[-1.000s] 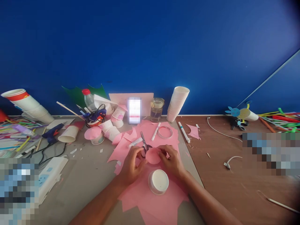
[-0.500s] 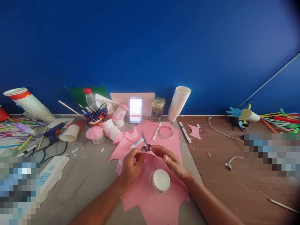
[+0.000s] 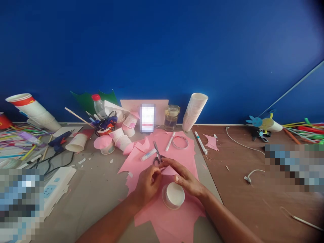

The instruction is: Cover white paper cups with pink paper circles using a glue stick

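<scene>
Between my two hands is a small pink paper piece (image 3: 169, 170). My left hand (image 3: 146, 184) pinches its left end with thumb and fingers closed. Curved around the far and right side of the piece, my right hand (image 3: 186, 179) holds it too, thumb near the cup. A white paper cup (image 3: 175, 195) stands just below the paper, close to my right thumb. Under everything lie large pink paper sheets (image 3: 174, 224) with jagged edges. Scissors (image 3: 158, 154) and a glue stick (image 3: 149, 154) rest just beyond my fingers.
A white marker (image 3: 170, 141), a tape roll (image 3: 180, 142) and a second marker (image 3: 200, 143) lie farther back. Behind stand a glass jar (image 3: 172, 118), a stack of cups (image 3: 194, 112) and a lit phone (image 3: 147, 118). A power strip (image 3: 54, 189) and glue gun (image 3: 60, 140) are at left.
Both hands have drawn slightly nearer, bringing the pink paper piece down toward the cup. My right fingers now reach further over it. The view has shifted slightly.
</scene>
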A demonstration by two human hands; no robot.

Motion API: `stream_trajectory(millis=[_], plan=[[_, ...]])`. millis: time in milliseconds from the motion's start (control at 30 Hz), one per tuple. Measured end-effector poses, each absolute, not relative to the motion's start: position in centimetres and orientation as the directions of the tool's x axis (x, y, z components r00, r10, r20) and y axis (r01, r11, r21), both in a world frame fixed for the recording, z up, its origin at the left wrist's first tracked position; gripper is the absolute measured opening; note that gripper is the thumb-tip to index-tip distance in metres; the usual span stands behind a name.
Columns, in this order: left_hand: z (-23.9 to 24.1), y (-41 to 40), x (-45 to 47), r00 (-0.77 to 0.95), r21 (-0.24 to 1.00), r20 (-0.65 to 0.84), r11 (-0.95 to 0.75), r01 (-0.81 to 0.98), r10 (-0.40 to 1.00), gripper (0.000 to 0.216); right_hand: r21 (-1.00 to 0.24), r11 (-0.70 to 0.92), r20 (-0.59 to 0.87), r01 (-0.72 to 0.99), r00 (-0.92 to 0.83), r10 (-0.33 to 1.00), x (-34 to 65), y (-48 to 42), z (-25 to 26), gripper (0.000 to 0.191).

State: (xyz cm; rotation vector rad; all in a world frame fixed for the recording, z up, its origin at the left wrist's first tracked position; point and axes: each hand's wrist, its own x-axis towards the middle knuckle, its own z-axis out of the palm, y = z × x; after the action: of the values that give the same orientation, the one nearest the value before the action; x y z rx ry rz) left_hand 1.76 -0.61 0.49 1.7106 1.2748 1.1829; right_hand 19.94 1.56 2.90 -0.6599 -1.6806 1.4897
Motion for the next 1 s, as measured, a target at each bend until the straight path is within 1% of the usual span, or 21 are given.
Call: stream_trajectory(millis=[133, 267, 333, 400, 467, 533, 600, 733, 833, 900, 1000], plan=[[0.3, -0.7, 1.9, 0.124, 0.905, 0.255, -0.282, 0.318, 0.959, 0.011, -0.981, 0.174, 0.193, -0.088, -0.554, 0.81, 19.9, 1.5, 3.0, 0.055], [0.5, -0.7, 1.7, 0.193, 0.892, 0.287, -0.335, 0.304, 0.938, 0.006, -0.985, 0.153, 0.173, -0.081, -0.519, 0.837, 20.4, 1.5, 3.3, 0.05], [1.1, -0.5, 1.4, 0.255, 0.902, 0.255, -0.324, 0.285, 0.933, 0.003, -0.984, 0.164, 0.178, -0.071, -0.493, 0.852, 20.8, 1.6, 3.4, 0.049], [1.9, -0.3, 0.9, 0.37, 0.924, 0.163, -0.273, 0.267, 0.914, 0.012, -0.981, 0.186, 0.192, -0.06, -0.472, 0.861, 21.3, 1.8, 3.4, 0.049], [2.6, 0.0, 0.4, 0.508, 0.94, 0.058, -0.219, 0.262, 0.859, 0.029, -0.98, 0.19, 0.198, -0.064, -0.451, 0.87, 21.7, 1.9, 3.3, 0.048], [3.1, 0.1, 0.1, 0.636, 0.944, -0.021, -0.195, 0.267, 0.771, 0.047, -0.983, 0.149, 0.183, -0.109, -0.44, 0.879, 21.9, 2.1, 3.1, 0.048], [3.4, 0.1, -0.2, 0.706, 0.949, -0.061, -0.178, 0.26, 0.706, 0.058, -0.978, 0.095, 0.169, -0.186, -0.436, 0.884, 21.9, 2.2, 2.8, 0.047], [3.0, -0.1, -0.6, 0.737, 0.963, -0.095, -0.126, 0.239, 0.669, 0.069, -0.956, 0.041, 0.165, -0.291, -0.417, 0.894, 21.8, 2.5, 2.2, 0.043], [2.0, -0.3, -0.4, 0.75, 0.961, -0.117, -0.116, 0.25, 0.651, 0.09, -0.937, 0.01, 0.159, -0.349, -0.402, 0.902, 21.7, 2.6, 2.2, 0.042], [1.4, -0.5, 0.2, 0.736, 0.944, -0.125, -0.148, 0.294, 0.665, 0.101, -0.926, -0.029, 0.132, -0.377, -0.393, 0.91, 21.6, 2.6, 2.2, 0.042], [1.5, -0.9, 1.5, 0.68, 0.9, -0.164, -0.175, 0.4, 0.715, 0.099, -0.903, -0.103, 0.075, -0.416, -0.389, 0.918, 21.4, 2.6, 2.0, 0.042]])
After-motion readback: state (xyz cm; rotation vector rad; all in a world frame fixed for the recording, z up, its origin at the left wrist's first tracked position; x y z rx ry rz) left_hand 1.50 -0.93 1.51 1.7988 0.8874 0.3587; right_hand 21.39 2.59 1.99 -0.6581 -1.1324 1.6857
